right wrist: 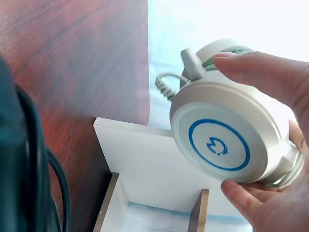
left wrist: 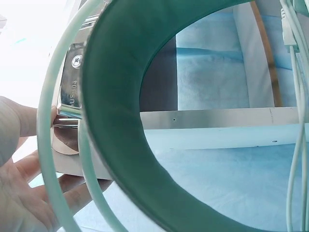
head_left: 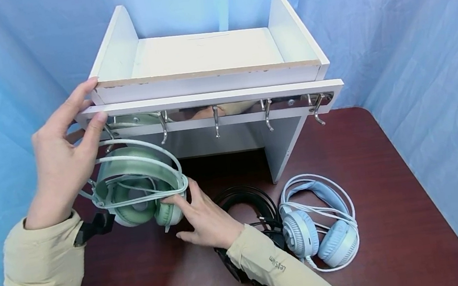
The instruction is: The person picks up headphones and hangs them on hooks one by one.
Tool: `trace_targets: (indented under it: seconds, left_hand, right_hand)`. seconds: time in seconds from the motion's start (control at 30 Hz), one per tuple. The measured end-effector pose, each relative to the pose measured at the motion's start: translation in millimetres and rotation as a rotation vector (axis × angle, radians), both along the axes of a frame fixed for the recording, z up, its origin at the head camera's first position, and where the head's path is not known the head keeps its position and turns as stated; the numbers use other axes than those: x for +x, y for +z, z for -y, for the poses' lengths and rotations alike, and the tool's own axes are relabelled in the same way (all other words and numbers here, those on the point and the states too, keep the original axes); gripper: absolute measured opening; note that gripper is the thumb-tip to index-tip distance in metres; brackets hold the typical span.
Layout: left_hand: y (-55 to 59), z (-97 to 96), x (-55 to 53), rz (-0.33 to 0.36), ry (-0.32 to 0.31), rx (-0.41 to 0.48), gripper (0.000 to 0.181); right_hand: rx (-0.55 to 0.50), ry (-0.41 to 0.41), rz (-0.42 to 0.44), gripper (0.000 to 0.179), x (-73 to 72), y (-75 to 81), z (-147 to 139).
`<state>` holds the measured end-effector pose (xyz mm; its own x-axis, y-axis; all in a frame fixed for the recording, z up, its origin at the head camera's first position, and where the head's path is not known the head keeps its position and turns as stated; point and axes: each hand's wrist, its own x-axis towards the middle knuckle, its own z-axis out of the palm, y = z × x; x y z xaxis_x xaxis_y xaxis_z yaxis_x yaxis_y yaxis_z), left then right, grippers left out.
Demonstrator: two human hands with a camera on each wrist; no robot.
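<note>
Light green headphones (head_left: 134, 164) with a bundled cable are at the leftmost hook (head_left: 108, 131) of a white shelf (head_left: 210, 82). My right hand (head_left: 213, 220) holds their right ear cup; in the right wrist view the thumb and fingers span the cup (right wrist: 217, 137), whose outer face bears a blue ring and logo. With my left hand (head_left: 57, 156) I grip the left end of the shelf, thumb in front by the metal hook rail. The green headband (left wrist: 113, 92) fills much of the left wrist view and hides part of the rail.
Several more metal hooks (head_left: 216, 121) line the shelf's front. On the dark red table (head_left: 395, 217) lie black headphones (head_left: 249, 198), partly hidden by my right forearm, and light blue headphones (head_left: 319, 223) beside them. Blue curtains (head_left: 427, 63) hang behind and at both sides.
</note>
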<state>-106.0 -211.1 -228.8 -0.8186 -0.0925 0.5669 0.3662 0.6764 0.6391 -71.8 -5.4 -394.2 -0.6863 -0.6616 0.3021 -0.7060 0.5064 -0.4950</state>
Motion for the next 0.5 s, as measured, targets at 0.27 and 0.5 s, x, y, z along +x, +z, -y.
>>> trace_targets:
  seconds: [0.27, 0.5]
  left_hand:
    - [-1.6, 0.5, -1.1, -0.011, -0.006, 0.004, 0.044]
    - [-2.3, 1.2, -0.8, -0.007, -0.006, 0.005, 0.044]
  right_hand:
    - [0.014, -0.005, 0.033, 0.083, -1.6, -1.6, -0.3]
    - [0.023, -0.004, 0.011, 0.085, -2.2, -3.2, -0.5]
